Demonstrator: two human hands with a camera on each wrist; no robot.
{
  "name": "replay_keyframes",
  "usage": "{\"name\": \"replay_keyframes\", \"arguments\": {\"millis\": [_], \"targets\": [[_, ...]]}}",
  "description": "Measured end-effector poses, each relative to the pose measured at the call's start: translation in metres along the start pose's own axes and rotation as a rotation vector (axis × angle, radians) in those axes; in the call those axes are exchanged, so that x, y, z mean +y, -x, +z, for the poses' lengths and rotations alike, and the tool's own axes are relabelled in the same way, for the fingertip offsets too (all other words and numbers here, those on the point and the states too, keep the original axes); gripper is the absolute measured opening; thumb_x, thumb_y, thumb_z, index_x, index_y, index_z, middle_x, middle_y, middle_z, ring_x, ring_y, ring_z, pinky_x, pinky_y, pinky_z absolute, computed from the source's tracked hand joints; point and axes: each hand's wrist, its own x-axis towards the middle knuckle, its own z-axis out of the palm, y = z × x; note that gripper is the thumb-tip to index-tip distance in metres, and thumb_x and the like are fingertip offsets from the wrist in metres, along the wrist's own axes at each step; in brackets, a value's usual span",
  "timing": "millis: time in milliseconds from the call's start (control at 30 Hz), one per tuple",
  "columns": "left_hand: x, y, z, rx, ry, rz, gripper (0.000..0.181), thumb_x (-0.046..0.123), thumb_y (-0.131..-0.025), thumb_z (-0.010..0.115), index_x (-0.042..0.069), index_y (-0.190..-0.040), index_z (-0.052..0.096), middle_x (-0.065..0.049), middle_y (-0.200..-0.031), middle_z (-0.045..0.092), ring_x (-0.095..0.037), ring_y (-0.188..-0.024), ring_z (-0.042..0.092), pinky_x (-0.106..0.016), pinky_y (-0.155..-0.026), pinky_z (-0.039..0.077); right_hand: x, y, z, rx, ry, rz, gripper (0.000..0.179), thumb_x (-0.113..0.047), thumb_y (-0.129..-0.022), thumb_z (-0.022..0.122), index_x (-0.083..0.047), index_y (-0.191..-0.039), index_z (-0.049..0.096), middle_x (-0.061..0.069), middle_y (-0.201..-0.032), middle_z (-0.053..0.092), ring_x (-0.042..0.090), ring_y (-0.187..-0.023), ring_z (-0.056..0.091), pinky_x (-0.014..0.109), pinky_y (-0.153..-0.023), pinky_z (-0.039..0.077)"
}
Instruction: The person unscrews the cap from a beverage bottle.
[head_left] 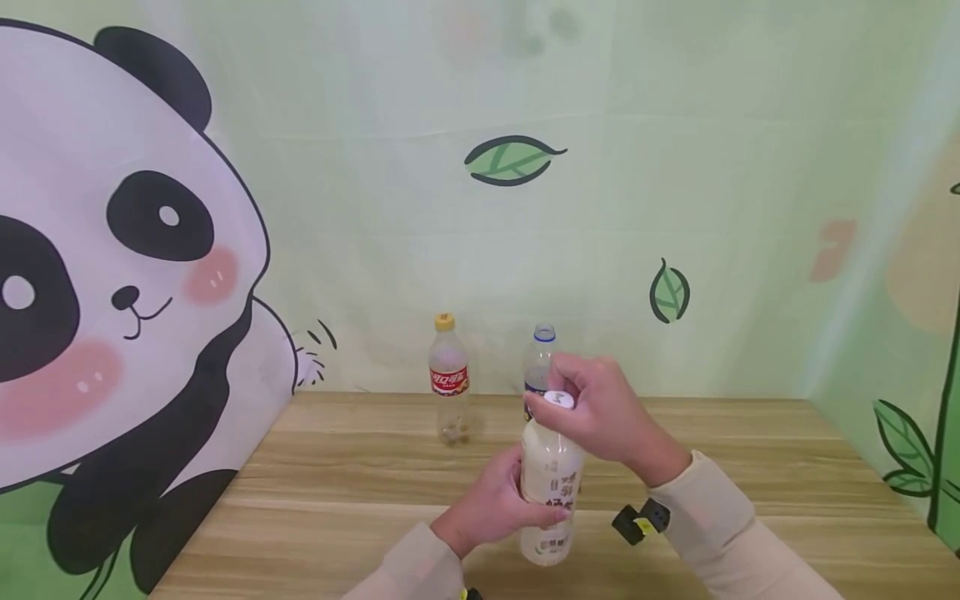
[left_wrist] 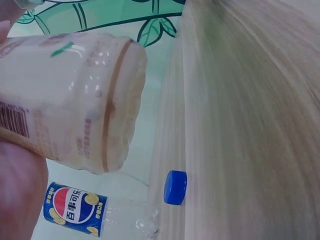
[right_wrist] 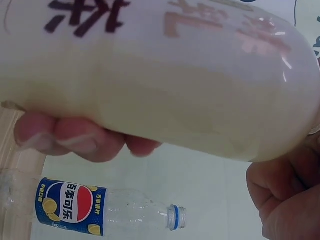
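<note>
Yellow-capped bottle (head_left: 450,381) (red-labelled) upright on wooden table (head_left: 337,483); panda backdrop (head_left: 360,217) behind.

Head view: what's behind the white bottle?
A clear bottle, uncapped, its upper part showing. The white bottle and right hand cover the rest, including its base.

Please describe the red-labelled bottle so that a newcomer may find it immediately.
On the wooden table, look toward the panda backdrop. There the red-labelled bottle stands left of the blue-labelled bottle. Unlike its neighbours, it wears a yellow cap.
</note>
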Motion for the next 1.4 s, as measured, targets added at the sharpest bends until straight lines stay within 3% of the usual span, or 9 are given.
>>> {"name": "replay_keyframes", "arguments": {"millis": [233,533,933,1167,1300,1400], "targets": [[-0.003,0.0015,-0.0019,-0.022,0.034,-0.049,0.053,0.006,-0.084,0.079,0.006,-0.132,0.056,-0.017,-0.122,0.07,-0.014,-0.106,0.07,-0.031,-0.098,0.056,0.0024,0.0002,0.0015,-0.022,-0.047,-0.037,0.038,-0.011,-0.086,0.078,-0.014,-0.067,0.045,-0.009,-0.057,0.034,0.0,-0.052,0.034,0.016,-0.043,0.026],[-0.004,0.0017,-0.0074,-0.035,0.054,-0.085,0.055,0.004,-0.082,0.081,0.003,-0.131,0.057,-0.019,-0.121,0.071,-0.013,-0.103,0.072,-0.032,-0.097,0.057,0.0077,0.0017,0.0008,-0.069,-0.08,-0.024,0.034,-0.009,-0.087,0.077,-0.014,-0.07,0.048,-0.007,-0.06,0.041,0.001,-0.051,0.043,0.015,-0.04,0.035],[-0.0062,-0.0009,-0.0086,-0.107,0.086,-0.044,0.049,-0.001,-0.08,0.079,-0.004,-0.125,0.059,-0.025,-0.116,0.071,-0.012,-0.1,0.072,-0.034,-0.096,0.057,0.0087,0.0021,-0.0004,-0.109,-0.137,-0.057,0.031,-0.004,-0.086,0.074,-0.014,-0.071,0.05,-0.005,-0.061,0.043,0.0,-0.053,0.044,0.015,-0.04,0.035],[-0.003,0.0,-0.0076,-0.198,0.151,-0.039,0.05,-0.004,-0.081,0.077,-0.004,-0.127,0.058,-0.029,-0.119,0.07,-0.015,-0.104,0.073,-0.036,-0.099,0.057,0.0087,0.0019,-0.0023,-0.12,-0.154,-0.09,0.029,-0.004,-0.085,0.075,-0.014,-0.071,0.051,-0.003,-0.061,0.046,0.0,-0.054,0.044,0.015,-0.04,0.035],[-0.0011,-0.0023,-0.0041,-0.161,0.138,-0.042,0.049,-0.002,-0.083,0.078,0.0,-0.128,0.058,-0.024,-0.118,0.071,-0.014,-0.104,0.072,-0.035,-0.098,0.057,0.0091,0.0003,-0.005,-0.13,-0.14,-0.057,0.026,-0.006,-0.085,0.078,-0.013,-0.073,0.055,-0.003,-0.062,0.049,0.001,-0.054,0.045,0.017,-0.04,0.038],[-0.0008,-0.0044,-0.0015,-0.11,0.116,-0.04,0.05,-0.002,-0.083,0.078,0.001,-0.129,0.057,-0.022,-0.119,0.071,-0.013,-0.103,0.072,-0.034,-0.097,0.057,0.0079,0.0011,-0.0054,-0.093,-0.129,0.03,0.027,-0.01,-0.084,0.082,-0.016,-0.073,0.057,-0.004,-0.062,0.048,0.003,-0.054,0.044,0.019,-0.043,0.039]]}}
